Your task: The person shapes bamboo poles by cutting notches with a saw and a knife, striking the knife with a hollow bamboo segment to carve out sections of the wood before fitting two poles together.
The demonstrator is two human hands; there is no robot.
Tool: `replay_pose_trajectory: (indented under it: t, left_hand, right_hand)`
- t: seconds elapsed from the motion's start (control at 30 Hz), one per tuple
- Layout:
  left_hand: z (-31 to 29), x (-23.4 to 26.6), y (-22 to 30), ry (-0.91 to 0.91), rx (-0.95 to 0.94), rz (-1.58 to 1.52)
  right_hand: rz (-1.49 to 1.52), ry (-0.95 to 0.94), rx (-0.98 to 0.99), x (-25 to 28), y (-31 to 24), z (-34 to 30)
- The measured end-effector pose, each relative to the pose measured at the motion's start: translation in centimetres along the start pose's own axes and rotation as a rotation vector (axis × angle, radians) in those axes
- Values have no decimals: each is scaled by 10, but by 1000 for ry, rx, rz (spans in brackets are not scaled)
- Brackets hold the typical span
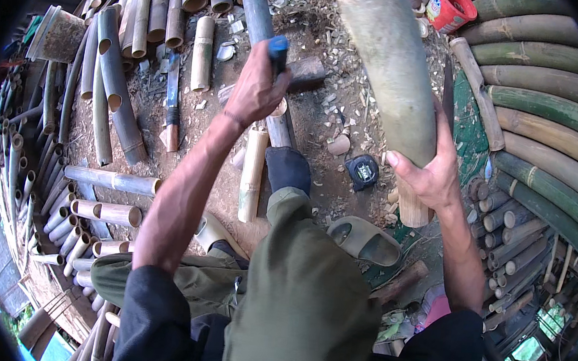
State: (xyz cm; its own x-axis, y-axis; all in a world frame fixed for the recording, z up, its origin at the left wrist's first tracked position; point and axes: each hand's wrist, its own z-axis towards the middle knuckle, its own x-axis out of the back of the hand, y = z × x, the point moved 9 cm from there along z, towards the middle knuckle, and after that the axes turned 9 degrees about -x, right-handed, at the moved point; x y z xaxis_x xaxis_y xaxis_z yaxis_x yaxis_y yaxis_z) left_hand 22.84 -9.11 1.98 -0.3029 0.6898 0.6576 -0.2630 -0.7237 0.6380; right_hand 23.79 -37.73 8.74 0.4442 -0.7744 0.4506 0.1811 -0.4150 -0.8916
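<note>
My left hand (259, 85) is closed round a tool with a blue and black handle (278, 50); the rest of that tool is hidden. Just below it lies the end of a bamboo tube (279, 126), and my foot in a dark sock (288, 170) is against that tube. Another grey bamboo tube (257, 17) rises beyond the hand. On the right, my right hand (431, 167) grips a thick, pale club-shaped piece (388, 65), raised and blurred at its far end. Below that hand shows a narrower pale wooden end (412, 206); I cannot tell whether it belongs to the club.
A black tape measure (361, 172) and an empty sandal (365, 241) lie on the chip-strewn ground. A long knife (173, 95) is to the left, near a pale bamboo piece (253, 176). Bamboo poles (552, 80) are stacked right. A red bucket (449, 10) stands far right.
</note>
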Motion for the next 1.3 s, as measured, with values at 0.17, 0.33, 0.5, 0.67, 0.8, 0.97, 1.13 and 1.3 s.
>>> replay_pose_trajectory:
  t: [0.17, 0.33, 0.5, 0.67, 0.8, 0.97, 1.13, 1.3]
  left_hand:
    - [20, -42, 28, -357, -83, -44]
    - [13, -52, 26, -405, -99, -28]
    - [9, -42, 23, -342, -102, -36]
    - [7, -41, 27, -367, -78, -28]
    - [-13, -19, 13, -240, -139, -23]
    - [-30, -4, 14, -132, -91, -121]
    - [-99, 11, -65, 56, 286, -205]
    - [-117, -2, -68, -164, -3, 249]
  right_hand:
    - [47, 43, -90, 18, 28, -14]
    - [7, 68, -76, 22, 39, -17]
    - [88, 55, -36, 17, 11, -7]
    - [163, 136, 216, -21, -1, 0]
    - [-160, -108, 12, -53, 2, 19]
    - [-79, 54, 430, -57, -24, 11]
    - [-299, -72, 492, -73, -75, 29]
    - [-755, -297, 398, -120, -64, 58]
